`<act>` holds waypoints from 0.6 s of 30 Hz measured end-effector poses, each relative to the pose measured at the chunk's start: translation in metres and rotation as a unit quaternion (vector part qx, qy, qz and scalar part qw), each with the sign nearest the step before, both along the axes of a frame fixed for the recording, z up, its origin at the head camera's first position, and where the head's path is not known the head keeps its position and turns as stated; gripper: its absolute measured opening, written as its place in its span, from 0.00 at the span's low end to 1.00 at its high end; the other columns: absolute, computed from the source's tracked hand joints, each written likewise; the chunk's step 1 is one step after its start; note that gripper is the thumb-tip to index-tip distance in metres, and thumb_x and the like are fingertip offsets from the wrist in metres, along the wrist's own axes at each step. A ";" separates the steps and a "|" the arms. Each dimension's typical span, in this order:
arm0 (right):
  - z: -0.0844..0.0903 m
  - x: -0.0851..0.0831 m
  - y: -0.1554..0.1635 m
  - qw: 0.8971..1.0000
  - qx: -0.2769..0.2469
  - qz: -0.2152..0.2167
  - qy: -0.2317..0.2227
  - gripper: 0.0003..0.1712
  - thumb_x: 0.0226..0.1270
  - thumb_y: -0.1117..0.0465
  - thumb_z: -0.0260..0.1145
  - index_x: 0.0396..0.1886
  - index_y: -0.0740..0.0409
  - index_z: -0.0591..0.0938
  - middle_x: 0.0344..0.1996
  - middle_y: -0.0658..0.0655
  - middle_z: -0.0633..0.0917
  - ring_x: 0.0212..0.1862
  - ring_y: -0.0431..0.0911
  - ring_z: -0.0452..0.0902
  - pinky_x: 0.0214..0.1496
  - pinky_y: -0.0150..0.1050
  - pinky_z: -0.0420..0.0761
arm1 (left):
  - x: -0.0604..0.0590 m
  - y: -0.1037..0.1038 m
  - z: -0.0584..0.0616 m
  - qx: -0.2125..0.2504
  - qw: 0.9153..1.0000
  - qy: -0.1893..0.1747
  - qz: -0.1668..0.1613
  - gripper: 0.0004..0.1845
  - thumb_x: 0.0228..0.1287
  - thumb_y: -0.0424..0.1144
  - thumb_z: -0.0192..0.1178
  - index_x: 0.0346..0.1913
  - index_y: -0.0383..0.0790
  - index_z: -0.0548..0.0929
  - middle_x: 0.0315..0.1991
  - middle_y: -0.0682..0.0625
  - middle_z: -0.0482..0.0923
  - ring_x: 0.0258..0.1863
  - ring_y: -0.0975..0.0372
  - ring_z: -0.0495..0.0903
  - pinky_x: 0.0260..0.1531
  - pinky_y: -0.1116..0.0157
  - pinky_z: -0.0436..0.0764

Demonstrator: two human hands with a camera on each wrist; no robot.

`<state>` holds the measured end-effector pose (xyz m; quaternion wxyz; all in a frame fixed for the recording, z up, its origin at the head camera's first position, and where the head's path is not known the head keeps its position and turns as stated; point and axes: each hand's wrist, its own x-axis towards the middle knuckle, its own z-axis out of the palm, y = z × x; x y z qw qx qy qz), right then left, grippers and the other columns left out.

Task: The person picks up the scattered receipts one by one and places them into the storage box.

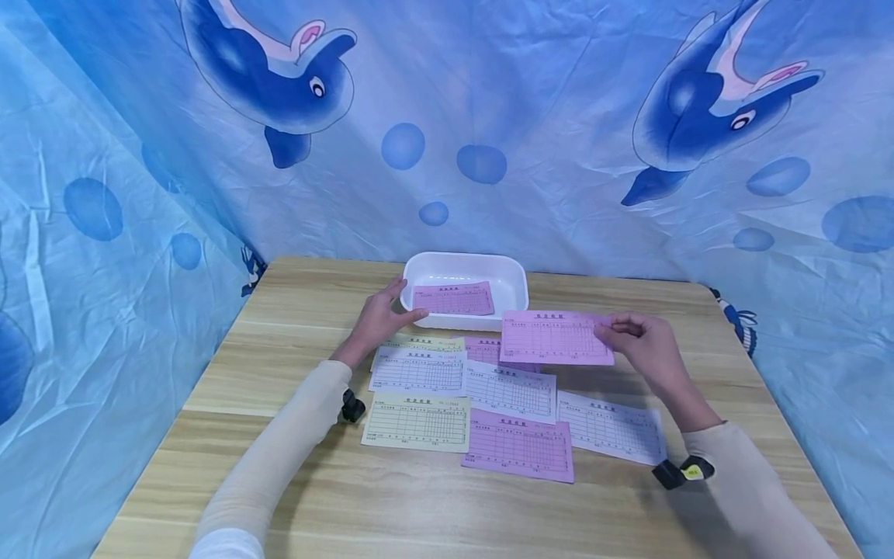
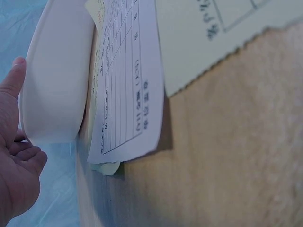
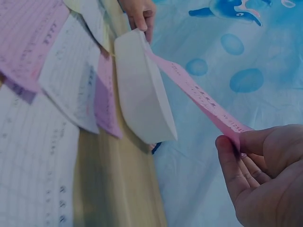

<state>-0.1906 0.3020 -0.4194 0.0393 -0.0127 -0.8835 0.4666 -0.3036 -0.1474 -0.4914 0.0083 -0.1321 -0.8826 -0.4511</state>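
Note:
A pink receipt slip (image 1: 556,338) is pinched at its right edge between the thumb and fingers of my right hand (image 1: 641,349). It hangs in the air near the front right corner of a white plastic tray (image 1: 464,321). My left hand (image 1: 382,317) grips the tray's left end, its thumb along the front rim. Another pink slip (image 1: 452,299) lies inside the tray. In the right wrist view, the held slip (image 3: 203,101) stretches from my right fingers (image 3: 227,161) toward the tray (image 3: 137,85).
In front of the tray, overlapping slips cover the wooden table (image 1: 335,497): yellow (image 1: 417,423), white (image 1: 513,392) and pink (image 1: 518,446). One white slip (image 1: 611,427) lies farther right, below my right hand. A blue dolphin-print curtain (image 1: 559,225) hangs behind the table.

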 end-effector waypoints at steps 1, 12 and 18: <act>0.001 -0.003 -0.002 1.000 -0.001 -0.003 -0.001 0.23 0.71 0.51 0.70 0.54 0.65 0.84 0.46 0.64 0.86 0.39 0.38 0.84 0.41 0.29 0.86 | 0.000 0.000 0.000 0.000 1.000 0.002 -0.001 0.55 0.58 0.62 0.73 0.78 0.32 0.60 0.81 0.39 0.53 0.80 0.48 0.51 0.76 0.49 0.61; 0.011 -0.039 -0.029 0.998 -0.066 -0.021 0.001 0.24 0.68 0.51 0.73 0.54 0.64 0.83 0.43 0.54 0.86 0.41 0.38 0.84 0.44 0.27 0.86 | 0.000 0.001 -0.001 0.000 1.000 0.007 0.003 0.54 0.58 0.59 0.74 0.77 0.31 0.61 0.80 0.39 0.53 0.80 0.48 0.53 0.78 0.49 0.56; 0.011 -0.056 -0.044 0.994 -0.103 -0.029 0.014 0.22 0.68 0.53 0.74 0.53 0.64 0.84 0.42 0.51 0.87 0.40 0.38 0.84 0.43 0.27 0.86 | 0.001 0.002 0.000 -0.003 1.000 0.010 0.003 0.53 0.59 0.58 0.73 0.78 0.31 0.61 0.80 0.39 0.53 0.80 0.48 0.53 0.78 0.49 0.57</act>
